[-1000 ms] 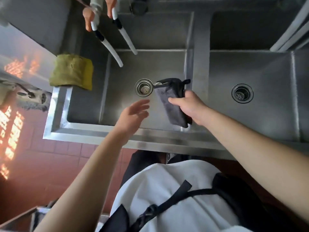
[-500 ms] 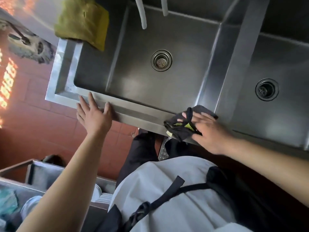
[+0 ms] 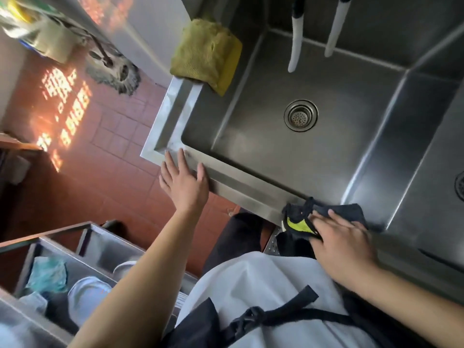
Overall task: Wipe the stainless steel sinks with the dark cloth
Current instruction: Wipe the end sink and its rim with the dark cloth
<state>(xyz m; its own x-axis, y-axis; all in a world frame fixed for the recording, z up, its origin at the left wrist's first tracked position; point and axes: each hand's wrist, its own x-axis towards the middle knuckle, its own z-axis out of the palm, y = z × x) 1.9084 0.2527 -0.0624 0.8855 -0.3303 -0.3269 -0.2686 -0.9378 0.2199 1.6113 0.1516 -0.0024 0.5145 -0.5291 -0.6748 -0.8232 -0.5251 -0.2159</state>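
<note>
The stainless steel left sink (image 3: pixel 251 136) fills the upper middle of the head view, with a round drain (image 3: pixel 300 115) in its floor. A second basin (image 3: pixel 437 197) shows at the right edge. The dark cloth (image 3: pixel 344 212), with a yellow-green patch, lies on the sink's front rim near the divider. My right hand (image 3: pixel 344 242) presses flat on the cloth, fingers straight. My left hand (image 3: pixel 184 183) rests open on the front rim near the left corner.
A yellow-green cloth (image 3: pixel 206 55) hangs over the sink's left wall. Two white hoses (image 3: pixel 296 43) hang into the basin from above. A mop head (image 3: pixel 115 71) lies on the red tile floor. A metal cart (image 3: pixel 75 270) with white dishes stands at lower left.
My right hand brought the cloth from inside the left basin down onto the front rim and presses it there. My left hand moved onto the rim. The view swung left.
</note>
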